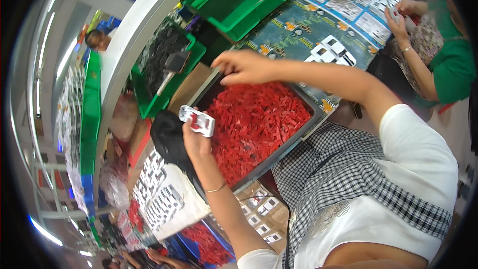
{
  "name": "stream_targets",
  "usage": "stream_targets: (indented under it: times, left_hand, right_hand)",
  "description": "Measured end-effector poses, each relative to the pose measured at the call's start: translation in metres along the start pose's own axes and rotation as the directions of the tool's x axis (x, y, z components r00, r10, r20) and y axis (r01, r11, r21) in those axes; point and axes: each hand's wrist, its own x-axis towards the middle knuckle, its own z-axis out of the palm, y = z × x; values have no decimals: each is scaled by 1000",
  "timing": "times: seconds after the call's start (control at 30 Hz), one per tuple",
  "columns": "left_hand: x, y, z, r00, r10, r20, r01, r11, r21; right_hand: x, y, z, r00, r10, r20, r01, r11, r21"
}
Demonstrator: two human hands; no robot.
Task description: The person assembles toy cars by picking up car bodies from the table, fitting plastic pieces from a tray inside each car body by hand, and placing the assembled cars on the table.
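My left hand (pixel 197 142) is closed around the end of a white plastic housing (pixel 204 125), which has a red piece in its opening. That hand is beside the left edge of a dark tray (pixel 304 137) heaped with flat red plastic pieces (pixel 256 124). Over the far edge of the tray reaches my right hand (pixel 244 67). Its fingers are bent and somewhat apart, pointing left, and nothing shows between them. Nearest to it are the red pieces below and a green bin of black parts (pixel 162 57) to the left.
A large green bin (pixel 244 0) stands at the back. White housings (pixel 333 51) lie on the patterned table cover to the right, and more (pixel 149 174) at the left. A black bag (pixel 172 137) adjoins the tray. At the right sits a co-worker in green (pixel 450 69), handling a white piece.
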Motion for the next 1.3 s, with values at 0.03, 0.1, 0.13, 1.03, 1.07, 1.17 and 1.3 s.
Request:
stream_targets:
  times: [0.03, 0.1, 0.13, 1.03, 1.07, 1.17, 1.3]
  left_hand:
    - [-21, 14, -3, 998, 54, -36, -55, 999, -3]
    - [-58, 36, -21, 958, 279, -58, -264, 944, 196]
    - [-75, 45, -31, 909, 411, -64, -368, 868, 334]
    - [-142, 68, -289, 735, 674, -75, 519, -487, 702]
    - [-138, 74, -302, 729, 681, -68, 535, -505, 677]
    - [-137, 98, -355, 646, 759, -80, 606, -446, 659]
    - [-119, 126, -353, 388, 895, -220, 749, -167, 641]
  right_hand:
    - [-16, -7, -20, 999, -26, 31, 27, 1000, -15]
    - [-54, -1, -58, 994, 58, 91, -50, 994, -94]
    - [-77, 0, -74, 992, 84, 92, -58, 965, -256]
    - [-223, -5, -70, 955, 264, -132, -267, 585, -766]
    - [-227, -3, -73, 969, 203, -142, -237, 598, -766]
    - [-220, 9, -74, 893, 130, -430, -355, 791, -498]
    - [-218, 28, -90, 564, 510, -649, -467, 846, 259]
